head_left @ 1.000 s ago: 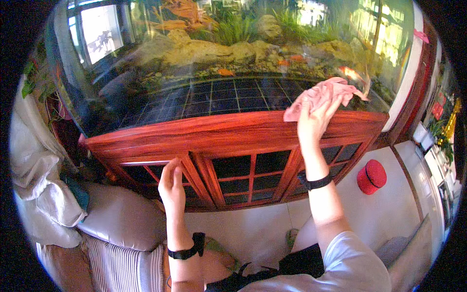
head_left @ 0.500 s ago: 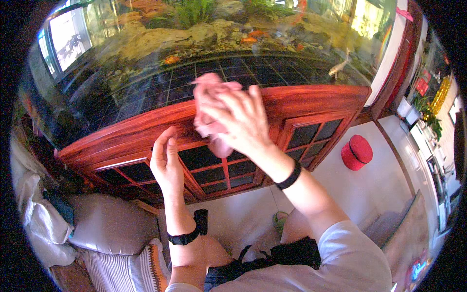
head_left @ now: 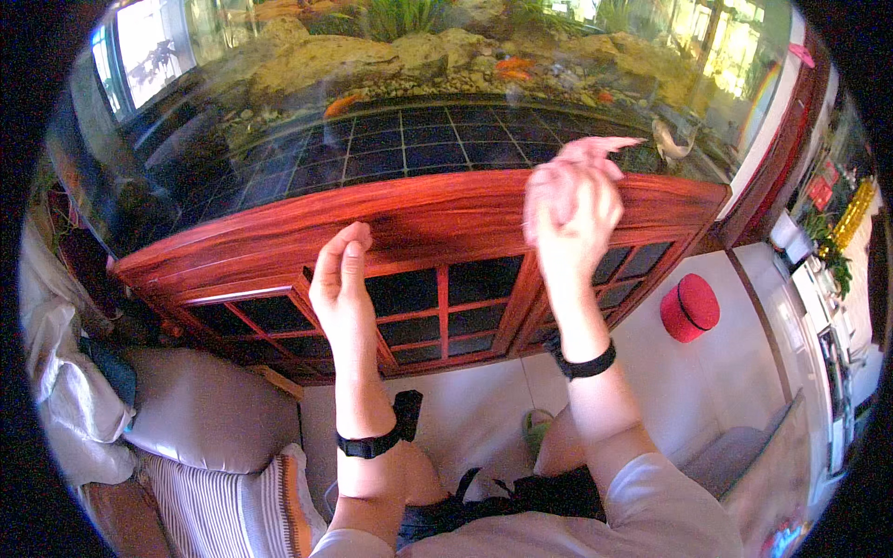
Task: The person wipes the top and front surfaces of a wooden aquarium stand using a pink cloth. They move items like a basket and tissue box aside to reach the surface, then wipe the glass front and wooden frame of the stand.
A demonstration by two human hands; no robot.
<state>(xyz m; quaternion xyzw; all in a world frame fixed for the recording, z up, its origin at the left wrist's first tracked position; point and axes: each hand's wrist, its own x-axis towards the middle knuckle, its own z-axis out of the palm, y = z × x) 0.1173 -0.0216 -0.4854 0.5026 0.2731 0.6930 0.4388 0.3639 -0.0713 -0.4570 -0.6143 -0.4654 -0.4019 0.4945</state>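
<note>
A crumpled pink cloth is bunched under the fingers of my right hand, slightly blurred. Both are at the red-brown wooden top rail of a cabinet, right of its middle, just below the tank glass. One corner of the cloth sticks out to the right. My left hand hovers in front of the cabinet, left of the middle, with its fingers loosely curled and nothing visible in them. Above the rail stands the fish tank, with rocks, plants, orange fish and a pale fish inside.
Dark-paned cabinet doors lie below the rail. A red round box stands on the pale floor at right. Grey cushions and a striped cloth are at left. Potted plants line the right side.
My right hand has moved the cloth rightward along the rail. My left hand has shifted a little right and slightly up in the view, staying in front of the cabinet.
</note>
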